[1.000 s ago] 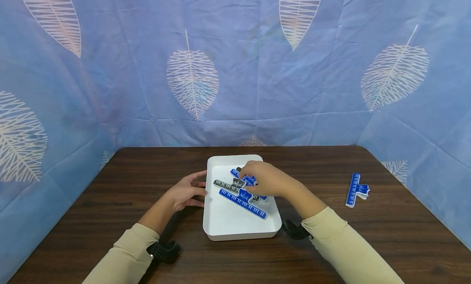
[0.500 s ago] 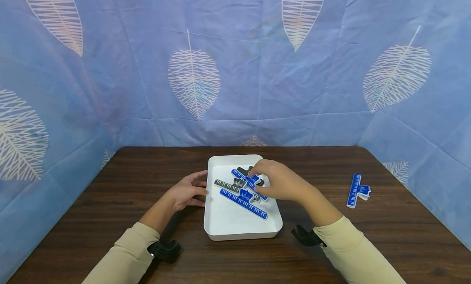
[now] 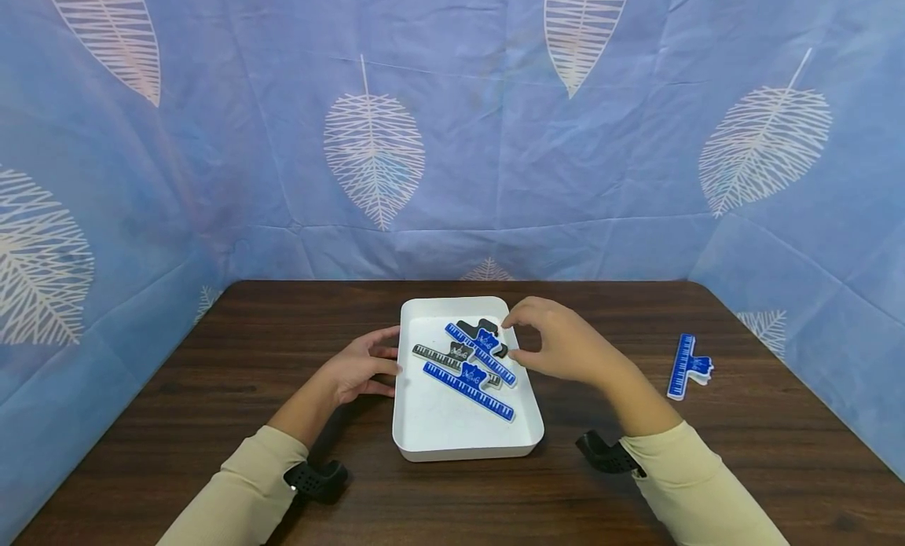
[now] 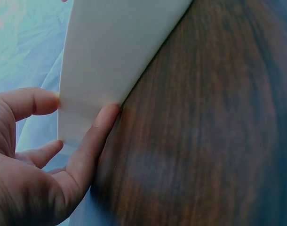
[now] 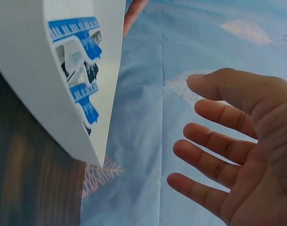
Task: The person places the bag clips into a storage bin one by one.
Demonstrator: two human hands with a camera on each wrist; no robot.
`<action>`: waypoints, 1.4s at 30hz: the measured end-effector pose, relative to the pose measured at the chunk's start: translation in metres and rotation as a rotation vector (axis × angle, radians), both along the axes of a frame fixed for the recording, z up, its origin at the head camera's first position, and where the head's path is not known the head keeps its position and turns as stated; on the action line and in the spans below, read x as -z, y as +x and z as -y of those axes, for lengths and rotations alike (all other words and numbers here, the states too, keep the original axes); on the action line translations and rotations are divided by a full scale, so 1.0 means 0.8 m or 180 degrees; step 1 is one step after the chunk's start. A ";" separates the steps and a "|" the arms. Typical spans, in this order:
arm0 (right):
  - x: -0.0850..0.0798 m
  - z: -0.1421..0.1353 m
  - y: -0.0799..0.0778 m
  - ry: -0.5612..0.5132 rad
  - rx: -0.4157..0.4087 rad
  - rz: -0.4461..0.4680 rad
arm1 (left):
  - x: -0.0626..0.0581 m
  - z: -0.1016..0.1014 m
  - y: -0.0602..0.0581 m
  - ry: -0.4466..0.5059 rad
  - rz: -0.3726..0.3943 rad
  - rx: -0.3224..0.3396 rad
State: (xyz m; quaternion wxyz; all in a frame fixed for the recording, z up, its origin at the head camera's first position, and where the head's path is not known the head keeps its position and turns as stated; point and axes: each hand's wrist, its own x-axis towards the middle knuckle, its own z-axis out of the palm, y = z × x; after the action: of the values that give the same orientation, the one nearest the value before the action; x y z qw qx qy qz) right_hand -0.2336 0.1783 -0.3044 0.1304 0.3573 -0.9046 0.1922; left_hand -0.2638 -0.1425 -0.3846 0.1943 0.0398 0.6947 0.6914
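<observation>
A white tray [image 3: 452, 444] lies on the table with several sheet-music clips inside. Frontmost is a blue clip [image 3: 468, 392] with a piano-key pattern. Behind it a black clip [image 3: 434, 357] lies partly covered, and a second blue clip [image 3: 488, 357] rests across the pile. Another black clip [image 3: 488, 324] shows from under that one. My left hand [image 3: 359, 371] touches the tray's left wall with outstretched fingertips; the left wrist view shows the thumb [image 4: 106, 120] low on the wall. Over the right rim is my right hand [image 3: 558, 338], fingers spread and holding nothing.
A single blue clip [image 3: 684, 367] lies apart on the dark wooden table [image 3: 283, 314], towards its right side. A blue leaf-patterned cloth [image 3: 452, 137] hangs behind the table and along both sides.
My right hand has let go of the rear blue clip and drawn back to the right, uncovering it and the black clip beneath. The left hand stays against the tray.
</observation>
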 end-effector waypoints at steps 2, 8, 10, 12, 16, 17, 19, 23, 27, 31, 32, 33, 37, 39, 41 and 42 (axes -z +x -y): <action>0.000 -0.006 0.001 -0.0023 0.0054 0.0005 | 0.000 0.000 0.000 -0.0007 -0.0002 -0.0010; 0.002 -0.027 0.004 -0.0059 0.0206 0.0043 | 0.000 0.000 0.000 -0.0021 0.0002 -0.0013; 0.004 -0.033 0.004 -0.0069 0.0231 0.0046 | 0.000 0.000 0.000 -0.0022 0.0000 -0.0014; 0.006 -0.039 0.004 -0.0056 0.0258 0.0047 | 0.000 0.000 -0.001 -0.0029 0.0000 -0.0025; 0.009 -0.049 0.004 -0.0045 0.0328 0.0042 | 0.000 0.000 -0.001 -0.0029 0.0005 -0.0031; 0.009 -0.051 0.004 -0.0044 0.0354 0.0032 | 0.000 0.001 -0.001 -0.0032 0.0006 -0.0025; 0.010 -0.056 0.004 -0.0045 0.0403 0.0023 | 0.001 0.001 -0.001 -0.0031 0.0013 -0.0017; 0.013 -0.069 0.005 -0.0027 0.0492 0.0030 | 0.001 0.002 -0.001 -0.0040 0.0020 -0.0016; 0.016 -0.083 0.005 -0.0005 0.0594 -0.0001 | 0.001 0.002 -0.001 -0.0038 0.0005 -0.0009; 0.018 -0.099 0.006 0.0028 0.0678 -0.0008 | 0.001 0.001 0.000 -0.0013 -0.0015 -0.0009; 0.019 -0.102 0.006 0.0030 0.0694 0.0000 | 0.001 0.000 0.000 -0.0006 -0.0015 -0.0011; 0.019 -0.106 0.006 0.0028 0.0710 0.0006 | 0.001 0.000 0.001 0.0000 -0.0015 -0.0015; 0.021 -0.121 0.007 0.0011 0.0766 -0.0026 | 0.000 0.000 0.001 0.0004 -0.0015 -0.0031; 0.022 -0.128 0.008 0.0015 0.0798 -0.0060 | 0.000 0.000 0.002 0.0005 -0.0022 -0.0033; 0.022 -0.134 0.008 0.0035 0.0822 -0.0088 | 0.000 0.000 0.002 0.0006 -0.0026 -0.0033; 0.022 -0.137 0.009 0.0042 0.0835 -0.0096 | 0.000 0.000 0.002 0.0007 -0.0026 -0.0031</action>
State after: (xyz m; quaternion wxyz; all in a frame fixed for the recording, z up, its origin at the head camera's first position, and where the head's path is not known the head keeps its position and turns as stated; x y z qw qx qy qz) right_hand -0.2266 0.2883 -0.3221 0.1657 0.2397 -0.9428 0.1621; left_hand -0.2622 -0.1422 -0.3845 0.1881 0.0395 0.6949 0.6929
